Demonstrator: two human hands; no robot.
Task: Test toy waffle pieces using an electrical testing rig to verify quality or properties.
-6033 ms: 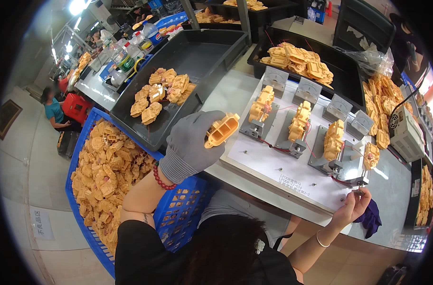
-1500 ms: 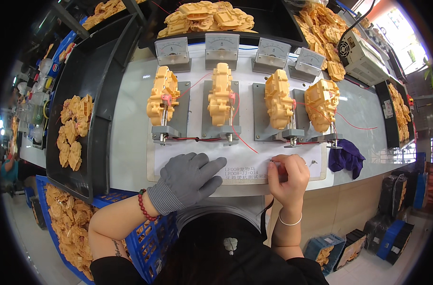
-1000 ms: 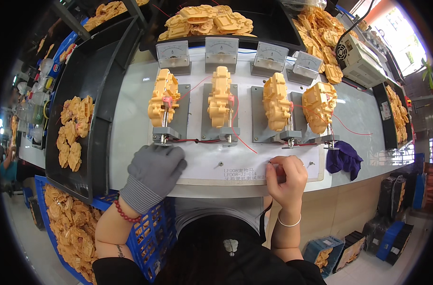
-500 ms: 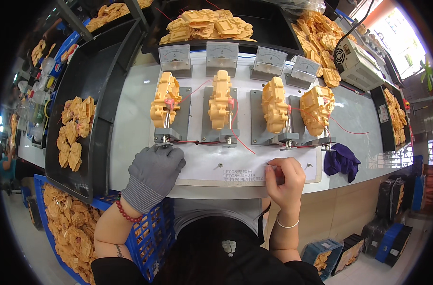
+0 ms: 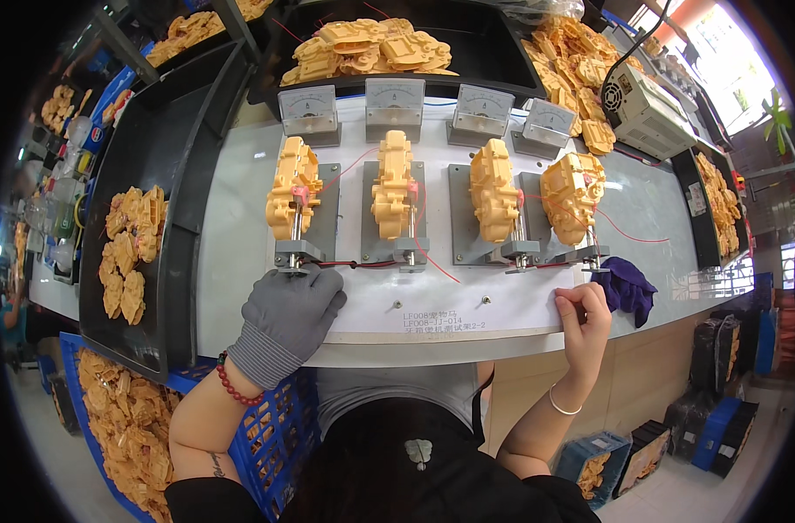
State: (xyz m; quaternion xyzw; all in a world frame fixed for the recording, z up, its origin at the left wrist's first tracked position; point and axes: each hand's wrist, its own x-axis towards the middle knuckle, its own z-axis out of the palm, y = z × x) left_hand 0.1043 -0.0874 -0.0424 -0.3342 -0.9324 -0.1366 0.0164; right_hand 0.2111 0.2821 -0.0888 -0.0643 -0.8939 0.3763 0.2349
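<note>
My left hand (image 5: 295,315), in a grey knit glove, is closed at the board's left front, just below the leftmost test fixture (image 5: 326,228); its fingertips are hidden. My bare right hand (image 5: 584,315) pinches at the board's right front corner, where a small metal toggle switch is covered by the fingers. Two similar toggle switches, one left (image 5: 397,305) and one right (image 5: 485,300), stand uncovered between my hands. Yellow plastic gearboxes sit upright in the fixtures: a leftmost gearbox (image 5: 290,187), a second (image 5: 392,183), a third (image 5: 493,192) and a rightmost one (image 5: 572,199), with red wires.
Several analog meters (image 5: 395,105) line the board's back. Black trays at the left (image 5: 166,122) and back (image 5: 493,57) hold yellow gearboxes. A purple cloth (image 5: 626,292) lies beside my right hand. A beige power unit (image 5: 646,109) stands back right; a blue crate (image 5: 280,436) of parts is lower left.
My right hand has moved right, from the middle-right toggle switch to the one at the right corner. My left hand stays in place. The whole view has shifted slightly.
</note>
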